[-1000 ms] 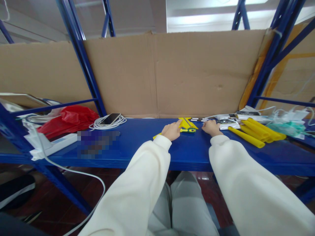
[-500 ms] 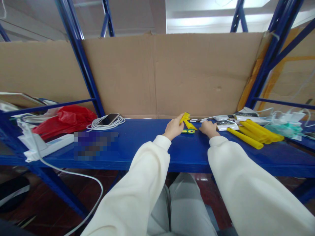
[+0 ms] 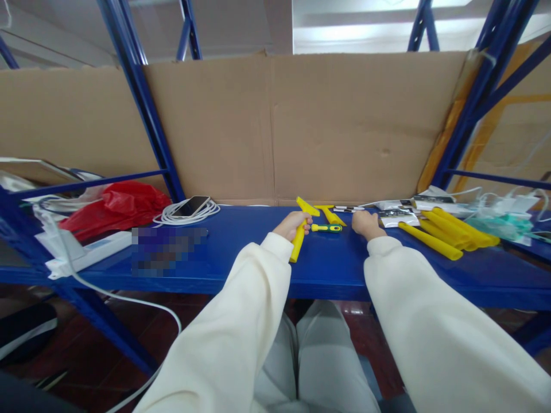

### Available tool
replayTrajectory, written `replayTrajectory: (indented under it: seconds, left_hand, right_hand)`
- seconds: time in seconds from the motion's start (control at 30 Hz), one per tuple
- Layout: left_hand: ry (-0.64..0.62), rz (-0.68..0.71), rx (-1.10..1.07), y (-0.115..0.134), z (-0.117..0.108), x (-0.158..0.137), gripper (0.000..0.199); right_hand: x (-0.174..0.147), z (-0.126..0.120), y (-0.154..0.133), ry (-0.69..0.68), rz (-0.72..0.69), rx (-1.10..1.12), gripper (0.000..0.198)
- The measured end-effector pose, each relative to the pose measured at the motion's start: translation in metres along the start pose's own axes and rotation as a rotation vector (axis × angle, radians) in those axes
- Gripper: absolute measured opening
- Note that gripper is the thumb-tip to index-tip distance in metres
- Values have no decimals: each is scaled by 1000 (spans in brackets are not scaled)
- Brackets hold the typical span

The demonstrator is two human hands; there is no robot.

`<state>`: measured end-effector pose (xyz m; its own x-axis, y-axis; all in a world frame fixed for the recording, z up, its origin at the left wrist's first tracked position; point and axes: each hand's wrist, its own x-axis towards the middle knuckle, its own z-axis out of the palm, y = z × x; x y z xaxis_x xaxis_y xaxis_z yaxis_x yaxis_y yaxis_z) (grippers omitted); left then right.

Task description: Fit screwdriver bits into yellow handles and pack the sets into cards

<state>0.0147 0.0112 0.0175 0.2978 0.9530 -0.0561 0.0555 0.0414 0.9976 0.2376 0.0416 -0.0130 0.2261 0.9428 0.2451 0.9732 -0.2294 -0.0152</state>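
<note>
My left hand (image 3: pixel 293 225) is closed around the handle of a yellow T-shaped tool (image 3: pixel 298 248), its wide head angled up beyond my fingers. A second yellow T-shaped piece (image 3: pixel 331 215) lies on the blue shelf top just right of it. In front of that piece is a green-and-yellow handle (image 3: pixel 327 228), like a screwdriver's, close to my left fingertips. My right hand (image 3: pixel 367 224) rests on the shelf with its fingers curled, beside a black-and-white packet (image 3: pixel 398 218). Whatever is under or inside those fingers is hidden.
Several yellow tubes (image 3: pixel 430 241) lie to the right, with clear plastic bags (image 3: pixel 503 221) beyond. On the left are a coiled white cable (image 3: pixel 206 213) with a phone (image 3: pixel 192 206) on it, a red bag (image 3: pixel 120 209) and a white power strip (image 3: pixel 94 252). Cardboard (image 3: pixel 275 126) stands behind.
My left hand has drawn the yellow T-shaped tool left and nearer to me, apart from the second piece and the green-and-yellow handle. My right hand has barely moved.
</note>
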Motion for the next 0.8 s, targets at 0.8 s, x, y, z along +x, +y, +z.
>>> replayTrajectory:
  seconds: [0.8]
  left_hand:
    - [-165, -210, -296, 2, -2, -7, 20]
  right_hand:
    - [-2, -3, -6, 110, -76, 411, 20]
